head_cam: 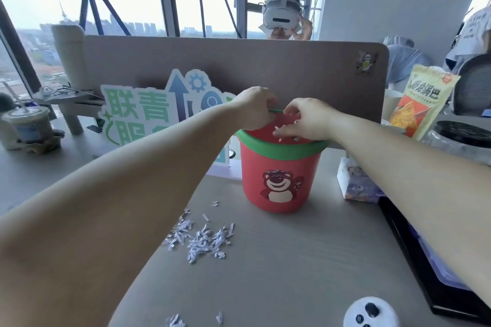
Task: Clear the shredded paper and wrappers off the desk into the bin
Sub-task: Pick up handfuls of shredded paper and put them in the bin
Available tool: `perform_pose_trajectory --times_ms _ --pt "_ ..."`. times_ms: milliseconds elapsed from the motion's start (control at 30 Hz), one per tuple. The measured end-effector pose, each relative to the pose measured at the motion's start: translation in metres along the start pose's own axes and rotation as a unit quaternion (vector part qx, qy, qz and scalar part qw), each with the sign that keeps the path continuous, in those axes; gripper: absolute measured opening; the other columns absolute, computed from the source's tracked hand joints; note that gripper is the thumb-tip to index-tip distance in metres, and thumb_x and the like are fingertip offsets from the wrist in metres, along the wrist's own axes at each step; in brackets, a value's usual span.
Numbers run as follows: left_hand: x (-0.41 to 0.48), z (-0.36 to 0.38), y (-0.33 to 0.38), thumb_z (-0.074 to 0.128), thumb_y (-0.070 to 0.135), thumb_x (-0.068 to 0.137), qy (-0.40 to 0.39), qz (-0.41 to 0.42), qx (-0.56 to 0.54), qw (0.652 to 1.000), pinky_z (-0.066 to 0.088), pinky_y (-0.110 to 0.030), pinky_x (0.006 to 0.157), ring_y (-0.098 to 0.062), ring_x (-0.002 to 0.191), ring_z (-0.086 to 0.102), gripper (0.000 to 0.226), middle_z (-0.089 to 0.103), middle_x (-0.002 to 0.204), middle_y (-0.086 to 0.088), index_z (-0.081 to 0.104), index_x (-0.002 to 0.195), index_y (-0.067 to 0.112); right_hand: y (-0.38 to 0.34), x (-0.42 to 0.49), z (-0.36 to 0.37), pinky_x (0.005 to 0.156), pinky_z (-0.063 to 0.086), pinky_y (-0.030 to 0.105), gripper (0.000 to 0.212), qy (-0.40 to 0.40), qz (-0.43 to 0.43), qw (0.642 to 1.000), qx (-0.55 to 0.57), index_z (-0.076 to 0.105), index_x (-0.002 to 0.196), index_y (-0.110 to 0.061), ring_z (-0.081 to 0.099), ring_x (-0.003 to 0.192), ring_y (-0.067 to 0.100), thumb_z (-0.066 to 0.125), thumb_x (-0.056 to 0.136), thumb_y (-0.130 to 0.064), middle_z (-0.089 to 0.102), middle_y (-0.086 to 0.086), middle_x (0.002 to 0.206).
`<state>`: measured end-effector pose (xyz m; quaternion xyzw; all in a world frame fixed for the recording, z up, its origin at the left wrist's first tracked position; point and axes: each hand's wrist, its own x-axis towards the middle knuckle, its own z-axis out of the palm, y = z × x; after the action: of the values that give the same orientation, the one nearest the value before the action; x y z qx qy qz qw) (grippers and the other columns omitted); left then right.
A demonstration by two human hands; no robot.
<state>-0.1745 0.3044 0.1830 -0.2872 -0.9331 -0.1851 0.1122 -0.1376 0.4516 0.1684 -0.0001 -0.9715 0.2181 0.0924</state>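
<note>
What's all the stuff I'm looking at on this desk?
bin: one, red with green rim, desk centre
shredded paper: one scattered pile, white, in front of bin
sign: one, green and blue, against divider
snack bag: one, orange, right
drink cup: one, lidded, far left
controller: one, white, bottom edge
tissue pack: one, purple-white, right of bin
left hand: over bin rim
right hand: dropping shreds into bin

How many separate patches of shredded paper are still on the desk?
2: the main pile in front of the bin, and a few scraps at the near edge. More may lie under the arms.
</note>
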Motion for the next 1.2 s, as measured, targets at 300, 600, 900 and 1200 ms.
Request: perform_pose_trajectory --times_ms 300,600,900,1200 --pt "-0.013 -0.01 -0.009 0.057 0.019 0.084 0.033 0.006 -0.051 0.998 0.048 -0.032 0.09 -0.025 0.107 0.057 0.037 0.059 0.121 -0.004 0.06 0.121 0.023 -0.003 -0.004 0.004 0.087 0.042 0.03 0.063 0.006 -0.009 1.0 -0.015 0.052 0.119 -0.025 0.058 0.102 0.016 0.068 0.069 -0.059 0.062 -0.004 0.118" --pt "-0.054 -0.03 -0.034 0.062 0.023 0.086 0.083 -0.006 -0.091 0.992 0.04 -0.021 0.087 -0.015 0.116 0.053 0.038 0.05 0.132 -0.001 0.058 0.123 0.026 -0.035 -0.02 0.003 0.089 0.039 0.028 0.042 0.096 -0.1 0.99 0.026 0.058 0.115 -0.019 0.052 0.114 0.019 0.065 0.08 -0.042 0.057 0.002 0.122" --pt "-0.168 -0.053 -0.094 0.059 0.025 0.089 0.117 -0.05 -0.039 0.991 0.03 -0.02 0.099 -0.015 0.126 0.045 0.037 0.049 0.137 0.001 0.055 0.125 0.026 -0.104 -0.068 0.065 0.092 0.031 0.024 0.028 0.156 -0.234 0.956 0.08 0.06 0.109 -0.011 0.048 0.115 0.021 0.061 0.084 -0.024 0.058 0.006 0.116" --pt "-0.309 -0.004 -0.147 0.056 0.051 0.083 0.009 -0.145 0.001 0.989 0.032 -0.036 0.112 -0.019 0.133 0.039 0.06 0.037 0.148 0.001 0.042 0.136 0.026 -0.093 -0.139 0.161 0.11 0.022 0.032 0.071 -0.104 -0.183 0.976 0.054 0.035 0.137 -0.028 0.025 0.137 0.017 0.057 0.078 -0.06 0.033 -0.003 0.148"
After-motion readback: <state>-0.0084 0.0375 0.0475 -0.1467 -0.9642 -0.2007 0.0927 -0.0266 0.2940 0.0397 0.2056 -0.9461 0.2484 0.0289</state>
